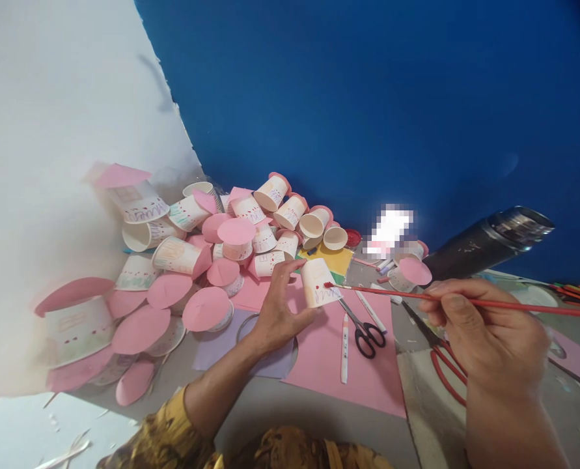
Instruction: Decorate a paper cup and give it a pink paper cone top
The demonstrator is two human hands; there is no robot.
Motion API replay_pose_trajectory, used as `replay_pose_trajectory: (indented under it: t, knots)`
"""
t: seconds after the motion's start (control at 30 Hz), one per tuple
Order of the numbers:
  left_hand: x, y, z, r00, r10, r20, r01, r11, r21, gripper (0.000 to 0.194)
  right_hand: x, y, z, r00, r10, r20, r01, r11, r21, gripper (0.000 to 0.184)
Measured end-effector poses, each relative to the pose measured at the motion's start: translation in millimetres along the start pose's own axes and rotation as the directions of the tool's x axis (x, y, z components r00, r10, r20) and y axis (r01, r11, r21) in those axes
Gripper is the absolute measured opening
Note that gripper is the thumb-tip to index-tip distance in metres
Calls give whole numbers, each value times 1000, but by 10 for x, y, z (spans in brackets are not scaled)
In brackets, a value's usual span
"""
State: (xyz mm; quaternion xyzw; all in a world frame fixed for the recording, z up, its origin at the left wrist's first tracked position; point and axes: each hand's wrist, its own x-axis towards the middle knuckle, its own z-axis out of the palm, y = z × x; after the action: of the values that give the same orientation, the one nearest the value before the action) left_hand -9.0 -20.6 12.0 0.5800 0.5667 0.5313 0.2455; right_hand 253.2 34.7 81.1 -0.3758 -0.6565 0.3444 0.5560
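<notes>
My left hand [282, 303] grips a white paper cup [314, 270] between thumb and fingers, its side turned toward me. Purple squiggles and small red marks show on the cup's wall. My right hand [489, 329] pinches a thin red paintbrush [401, 293]. The brush's red-loaded tip touches the cup's side beside one red mark. Beneath the cup lies a sheet of pink paper [368, 384]. On it are black-handled scissors [362, 335] and a white marker [344, 352]. Red-handled scissors [446, 371] lie close to my right wrist, partly hidden behind it.
A large pile of decorated paper cups with pink paper tops [206, 309] fills the left side against the walls. A dark thermos flask [480, 241] leans at the right back. Purple paper [221, 345] lies below my left hand. Several coloured pencils [577, 293] sit far right.
</notes>
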Motion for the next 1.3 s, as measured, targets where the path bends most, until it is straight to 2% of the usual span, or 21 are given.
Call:
replay_pose_trajectory:
  t: [0.33,0.57,0.77,0.9,1.2,1.3]
  knots:
    - [-3,-2,5,1000,-9,-2,9,1000,9,74,-2,15,7,1000,-24,17,24,1000,-4,9]
    - [-4,-46,10,1000,-28,3,28,999,-24,75,28,13,-8,994,-15,-107,18,1000,24,11]
    - [-5,-70,23,998,-56,14,57,995,-82,74,51,46,-43,995,18,-100,-17,1000,14,13]
    - [-6,-48,33,998,-62,13,63,993,-103,75,51,53,-60,994,-6,-109,4,1000,-11,13]
    - [-10,-44,35,997,-75,14,76,991,-107,74,41,11,-29,999,-25,-42,23,999,-30,13]
    - [-7,-61,35,996,-85,24,88,988,-126,75,44,10,-23,998,-16,-58,14,999,-31,13]
